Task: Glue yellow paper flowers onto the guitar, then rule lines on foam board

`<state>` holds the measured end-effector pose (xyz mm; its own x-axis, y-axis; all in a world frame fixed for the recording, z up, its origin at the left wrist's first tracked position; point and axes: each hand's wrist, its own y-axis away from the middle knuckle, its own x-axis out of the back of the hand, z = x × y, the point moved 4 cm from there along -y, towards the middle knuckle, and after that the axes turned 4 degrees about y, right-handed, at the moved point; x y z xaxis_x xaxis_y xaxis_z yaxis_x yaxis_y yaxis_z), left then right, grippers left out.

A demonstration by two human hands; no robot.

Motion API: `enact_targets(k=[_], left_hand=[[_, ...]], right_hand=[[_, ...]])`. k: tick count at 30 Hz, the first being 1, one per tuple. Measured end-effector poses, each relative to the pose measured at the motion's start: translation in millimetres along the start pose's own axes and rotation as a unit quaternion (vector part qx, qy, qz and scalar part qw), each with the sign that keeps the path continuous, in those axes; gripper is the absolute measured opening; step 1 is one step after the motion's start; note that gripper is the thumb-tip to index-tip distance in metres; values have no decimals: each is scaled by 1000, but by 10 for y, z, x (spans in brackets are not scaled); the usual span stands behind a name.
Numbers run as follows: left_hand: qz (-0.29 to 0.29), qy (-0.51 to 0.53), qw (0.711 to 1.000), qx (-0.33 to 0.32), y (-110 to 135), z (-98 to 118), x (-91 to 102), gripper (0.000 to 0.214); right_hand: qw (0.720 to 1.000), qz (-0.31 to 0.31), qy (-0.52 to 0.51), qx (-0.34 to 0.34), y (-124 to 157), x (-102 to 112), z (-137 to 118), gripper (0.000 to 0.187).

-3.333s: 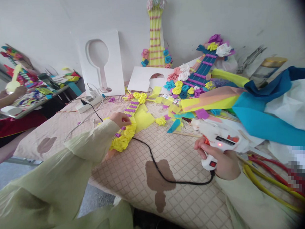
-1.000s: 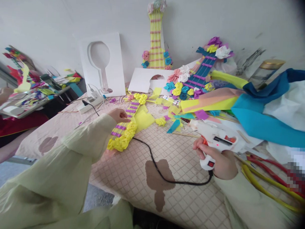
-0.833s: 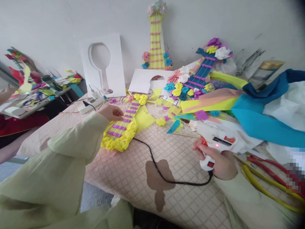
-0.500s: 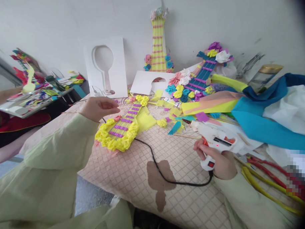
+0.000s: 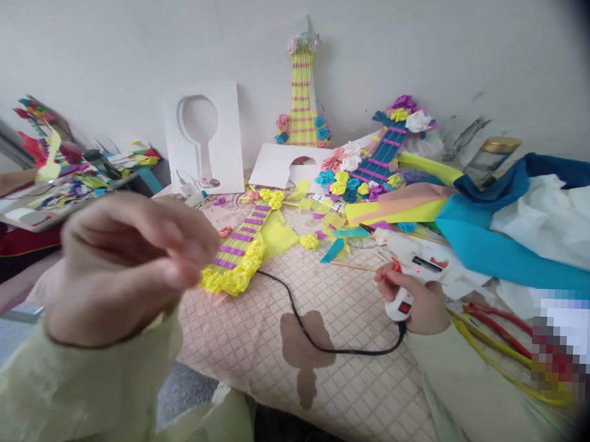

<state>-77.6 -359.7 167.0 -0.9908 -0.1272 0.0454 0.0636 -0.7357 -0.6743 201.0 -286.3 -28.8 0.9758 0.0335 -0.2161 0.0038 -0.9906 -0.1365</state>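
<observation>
My left hand (image 5: 123, 273) is raised close to the camera, with thumb and fingertips pinched together. Whatever might be between them is too small and blurred to make out. Behind it on the table lies a small paper guitar (image 5: 233, 251) with purple bars, strings and a border of yellow crepe flowers; the hand covers its left edge. On the right, my right hand (image 5: 427, 309) grips a white glue gun (image 5: 405, 250) with an orange trigger and a lit red light. Its nozzle points left and away from me. A black cord (image 5: 299, 311) curves from its handle towards the guitar.
Blue guitar (image 5: 382, 153) and yellow guitar (image 5: 302, 99) stand at the wall beside a white cut-out board (image 5: 225, 135). Crepe paper (image 5: 478, 230), a jar (image 5: 493, 157) and red-handled tool (image 5: 499, 325) lie right. Another person's arm (image 5: 10, 179) shows left.
My left hand has come up from beside the small guitar towards the camera, its fingers still pinched. My right hand keeps hold of the glue gun; the view has shifted slightly.
</observation>
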Motion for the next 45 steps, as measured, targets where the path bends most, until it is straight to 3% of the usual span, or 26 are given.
enact_targets(k=[2, 4, 8, 11, 16, 21, 25, 28, 33, 36, 39, 45], left_hand=[[-89, 49, 994, 42, 111, -83, -188, 12], [-123, 74, 983, 113, 207, -265, -372, 9], [-104, 138, 956, 235, 302, -749, -707, 4], [-76, 187, 931, 303, 301, -1101, -887, 14], [-45, 187, 910, 368, 277, -1517, -1077, 28], [-69, 186, 905, 377, 322, -1761, -1254, 29], [-121, 238, 885, 381, 387, -1840, -1351, 50], [-141, 181, 897, 378, 416, -1847, -1354, 56], [-170, 23, 926, 335, 425, -1829, -1331, 35], [-177, -7, 954, 241, 368, -1794, -1289, 18], [-164, 2, 972, 171, 310, -1774, -1220, 29], [-179, -23, 964, 194, 324, -1717, -1270, 18]], right_hand=[[1000, -4, -19, -2, 1, -13, -29, 15], [999, -1, -33, -2, 7, -31, -65, 14], [998, 6, -56, 12, 24, -71, -139, 13], [997, 2, -77, 24, 30, -86, -178, 12], [991, 39, -112, 61, 20, -49, -238, 11], [987, 60, -136, 54, 5, -22, -258, 10], [987, 66, -137, 51, 8, -13, -257, 11], [986, 73, -138, 50, 13, -14, -255, 11], [987, 67, -135, 51, 11, -26, -263, 11], [988, 68, -134, 44, 10, -23, -252, 11], [988, 67, -135, 38, 12, -23, -236, 12], [991, 41, -122, 39, 25, -62, -245, 13]])
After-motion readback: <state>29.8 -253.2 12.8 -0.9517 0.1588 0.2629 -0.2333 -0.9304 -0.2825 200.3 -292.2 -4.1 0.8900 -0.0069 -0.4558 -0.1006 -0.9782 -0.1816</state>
